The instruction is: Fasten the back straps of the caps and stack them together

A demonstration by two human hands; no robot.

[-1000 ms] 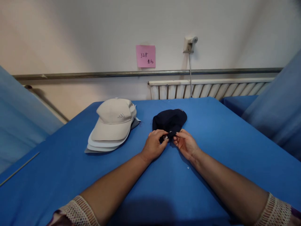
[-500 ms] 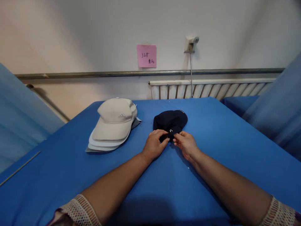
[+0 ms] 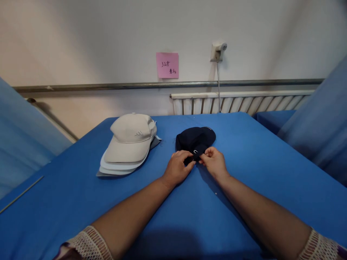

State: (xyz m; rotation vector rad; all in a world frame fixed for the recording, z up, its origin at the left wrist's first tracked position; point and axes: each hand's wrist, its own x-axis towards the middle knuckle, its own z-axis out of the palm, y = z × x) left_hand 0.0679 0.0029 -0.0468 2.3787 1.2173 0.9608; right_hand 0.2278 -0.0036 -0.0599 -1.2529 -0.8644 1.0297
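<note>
A dark navy cap (image 3: pixel 189 139) lies on the blue-covered table, its brim pointing away to the right and its back strap side toward me. My left hand (image 3: pixel 178 167) pinches the near edge of the cap by the strap. From the other side, my right hand (image 3: pixel 214 161) grips the strap end with thumb and fingers. A small white curved mark (image 3: pixel 195 152) shows on the strap between both hands. The exact fastening under my fingertips is hidden. To the left sits a stack of caps, a beige cap (image 3: pixel 130 135) on top and pale and grey brims beneath.
The blue sheet (image 3: pixel 168 216) covers the table. A thin stick (image 3: pixel 21 194) lies at the left edge. Blue curtains (image 3: pixel 24 133) hang on both sides. Behind are a metal rail (image 3: pixel 108 86), a white radiator (image 3: pixel 238 103), a pink note (image 3: pixel 167 65) and a plugged socket (image 3: pixel 217 52).
My right hand has turned a little and shifted at the strap, which now sits more tilted. My left hand keeps its hold. The view has moved slightly.
</note>
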